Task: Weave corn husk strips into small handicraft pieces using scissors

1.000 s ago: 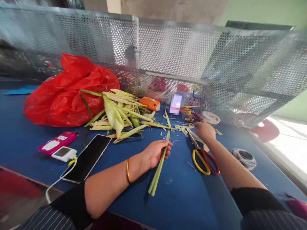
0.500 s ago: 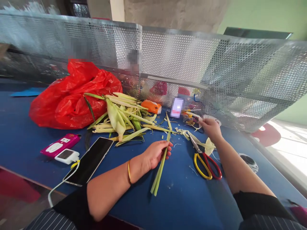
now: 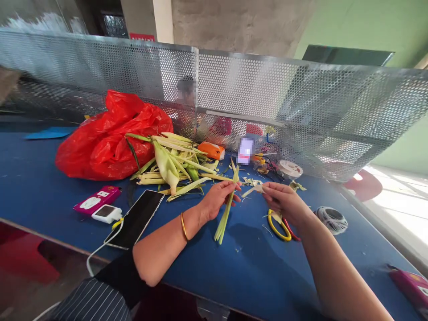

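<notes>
My left hand (image 3: 220,198) is closed around a bundle of green corn husk strips (image 3: 224,223), whose tails hang toward me over the table. To its right, my right hand (image 3: 282,200) pinches a pale strip of corn husk (image 3: 254,189), which points toward the bundle without clearly touching it. Below my right hand lie scissors (image 3: 279,226) with one yellow and one red handle; their blades are hidden by the hand. A heap of corn husks (image 3: 165,167) lies beyond my left hand, to the left.
A red plastic bag (image 3: 110,142) stands behind the husks. A dark phone (image 3: 137,219), a white charger (image 3: 107,215) and a purple pack (image 3: 96,199) lie at left. An orange packet (image 3: 211,150), a white roll (image 3: 290,169) and a grey yarn ball (image 3: 331,220) sit beyond. A perforated metal screen (image 3: 240,84) borders the table.
My right hand has come left and nearer from beside the white roll, now with a pale husk strip, and covers the scissor blades. The bundle in my left hand has shifted slightly upward.
</notes>
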`<action>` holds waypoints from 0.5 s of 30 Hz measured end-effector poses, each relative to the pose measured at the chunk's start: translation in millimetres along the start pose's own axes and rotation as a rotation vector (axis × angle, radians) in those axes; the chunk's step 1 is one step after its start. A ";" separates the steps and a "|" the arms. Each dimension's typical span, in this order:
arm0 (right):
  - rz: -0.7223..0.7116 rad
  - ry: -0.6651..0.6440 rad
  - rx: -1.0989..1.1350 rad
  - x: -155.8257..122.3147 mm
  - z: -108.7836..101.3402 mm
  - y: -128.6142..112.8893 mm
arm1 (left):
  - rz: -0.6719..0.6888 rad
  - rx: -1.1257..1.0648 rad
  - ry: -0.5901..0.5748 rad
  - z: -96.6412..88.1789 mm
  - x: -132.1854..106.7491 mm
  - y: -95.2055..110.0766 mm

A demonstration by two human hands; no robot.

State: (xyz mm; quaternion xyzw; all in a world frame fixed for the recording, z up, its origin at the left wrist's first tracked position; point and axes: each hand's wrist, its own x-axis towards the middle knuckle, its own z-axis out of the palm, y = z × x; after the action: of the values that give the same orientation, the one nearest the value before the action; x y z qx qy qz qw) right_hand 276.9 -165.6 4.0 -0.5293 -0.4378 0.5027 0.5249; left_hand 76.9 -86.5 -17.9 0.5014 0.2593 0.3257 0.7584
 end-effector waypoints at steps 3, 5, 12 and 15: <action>0.052 -0.060 0.034 0.1 8.8 6.3 | -0.095 -0.020 -0.165 -1.9 0.0 -1.6; 0.059 -0.067 0.053 1.4 10.8 10.4 | -0.140 -0.029 -0.198 -2.6 0.7 -4.3; 0.093 -0.037 0.090 -0.1 2.8 18.2 | -0.204 0.013 -0.143 -3.4 4.0 -10.9; 0.146 -0.079 0.097 -2.0 3.7 21.4 | -0.208 0.005 -0.163 -0.7 3.6 -13.4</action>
State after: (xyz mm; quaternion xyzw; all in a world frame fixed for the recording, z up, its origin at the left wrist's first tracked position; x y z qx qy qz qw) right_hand 271.6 -168.5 -16.9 -0.5133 -0.3936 0.5809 0.4942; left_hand 81.8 -87.1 -30.9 0.4986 0.2481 0.2028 0.8055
